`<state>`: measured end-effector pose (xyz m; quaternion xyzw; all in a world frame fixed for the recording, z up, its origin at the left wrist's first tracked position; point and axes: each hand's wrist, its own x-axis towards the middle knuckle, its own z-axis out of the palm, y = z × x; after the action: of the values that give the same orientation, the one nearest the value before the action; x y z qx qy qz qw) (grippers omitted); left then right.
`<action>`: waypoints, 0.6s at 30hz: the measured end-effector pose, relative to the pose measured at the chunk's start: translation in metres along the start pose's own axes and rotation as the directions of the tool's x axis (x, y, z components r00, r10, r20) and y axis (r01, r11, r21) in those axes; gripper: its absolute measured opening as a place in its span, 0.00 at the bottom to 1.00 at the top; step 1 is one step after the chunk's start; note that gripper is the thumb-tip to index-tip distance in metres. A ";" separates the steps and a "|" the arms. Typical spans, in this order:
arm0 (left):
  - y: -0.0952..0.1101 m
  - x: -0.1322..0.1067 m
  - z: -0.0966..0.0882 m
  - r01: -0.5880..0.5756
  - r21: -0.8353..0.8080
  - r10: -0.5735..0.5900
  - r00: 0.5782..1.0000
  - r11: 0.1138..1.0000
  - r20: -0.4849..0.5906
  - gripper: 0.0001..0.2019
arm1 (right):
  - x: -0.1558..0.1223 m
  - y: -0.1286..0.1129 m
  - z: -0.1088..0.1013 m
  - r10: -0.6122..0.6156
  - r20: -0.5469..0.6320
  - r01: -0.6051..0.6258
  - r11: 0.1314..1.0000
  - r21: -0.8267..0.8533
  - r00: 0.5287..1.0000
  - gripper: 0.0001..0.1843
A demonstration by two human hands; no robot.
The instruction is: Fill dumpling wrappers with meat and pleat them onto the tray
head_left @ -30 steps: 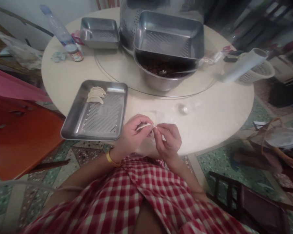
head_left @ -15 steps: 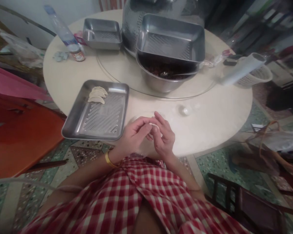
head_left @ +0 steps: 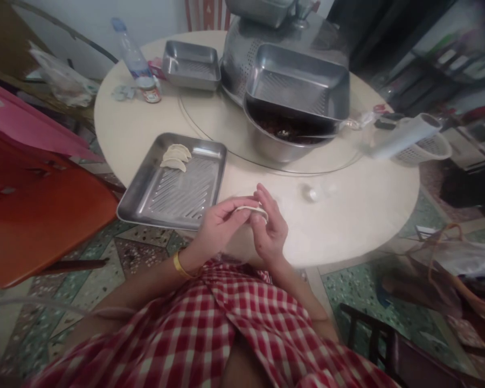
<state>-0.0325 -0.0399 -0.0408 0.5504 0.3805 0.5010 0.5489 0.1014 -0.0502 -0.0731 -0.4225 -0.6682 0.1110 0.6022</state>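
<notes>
A pale dumpling (head_left: 250,208) with a curved edge is pinched between both hands above the table's near edge. My left hand (head_left: 220,223) grips its left part with thumb and fingers, a yellow band at the wrist. On its right part, the thumb and fingers of my right hand (head_left: 270,229) are closed; the fingers hide much of the dumpling. Left of the hands lies a shallow metal tray (head_left: 135,207). Three folded dumplings (head_left: 177,157) sit side by side near its far left corner.
Behind the hands stands a steel bowl (head_left: 272,150) of dark filling, a deep metal pan (head_left: 299,81) resting over it. A small white lump (head_left: 310,193) lies to the right. Farther right are a plastic-wrap roll (head_left: 408,137) and white basket (head_left: 424,151); a bottle (head_left: 131,51) and jar (head_left: 149,90) stand far left.
The view has shifted, so the table items appear farther right and mostly lower. Between my fingers more of the dumpling's pale edge now shows; both hands keep their pinch.
</notes>
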 end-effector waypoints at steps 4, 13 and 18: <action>-0.003 -0.002 -0.001 -0.004 -0.026 0.004 1.000 1.000 -0.010 0.13 | 0.002 -0.001 0.008 -0.037 -0.054 0.037 0.999 -0.005 0.998 0.20; -0.011 -0.003 0.000 0.049 -0.261 -0.079 0.991 0.964 -0.105 0.15 | 0.005 0.002 0.023 -0.088 -0.069 0.079 0.989 -0.124 0.994 0.22; -0.002 0.001 -0.038 0.099 -0.216 -0.124 0.987 0.971 -0.105 0.13 | 0.011 -0.002 0.014 -0.018 0.097 0.027 0.995 -0.095 0.995 0.30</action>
<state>-0.0685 -0.0304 -0.0462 0.4366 0.3875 0.5382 0.6079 0.0891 -0.0385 -0.0676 -0.4378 -0.7056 0.0920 0.5495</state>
